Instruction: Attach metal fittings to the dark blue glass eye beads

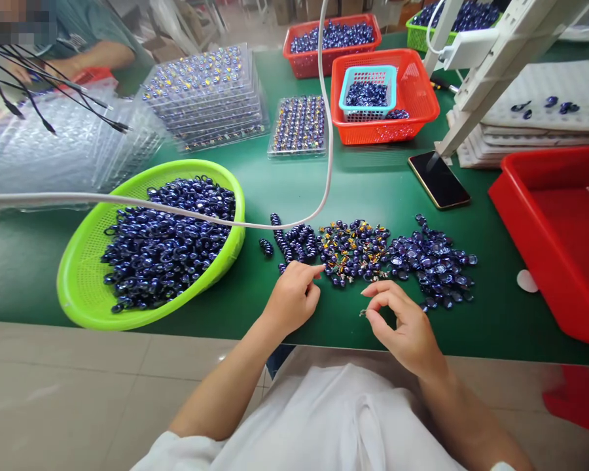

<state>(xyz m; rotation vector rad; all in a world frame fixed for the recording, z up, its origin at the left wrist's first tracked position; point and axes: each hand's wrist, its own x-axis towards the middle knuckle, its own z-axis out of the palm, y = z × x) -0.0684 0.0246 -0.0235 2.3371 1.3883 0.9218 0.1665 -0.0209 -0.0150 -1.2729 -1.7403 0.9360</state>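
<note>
My left hand (294,297) reaches its index finger to the near edge of a pile of small dark-blue shiny parts with gold-coloured bits (353,245). Its other fingers are curled, the thumb is apart from the index finger, and nothing shows in its grip. Thumb and index finger of my right hand (405,327) pinch a tiny metallic piece (362,314) just above the green table, nearer to me than the pile. Right of the pile lie loose blue glossy pieces (439,265). Stacked rows of dark ring-like parts (294,243) lie on its left.
A lime-green basket (73,281) heaped with blue parts stands left. A white cable (324,131) loops across the view. Behind are stacked clear trays (216,111), an orange-red basket (412,91) and a phone (439,180). A red bin (535,242) is right. Another person sits opposite.
</note>
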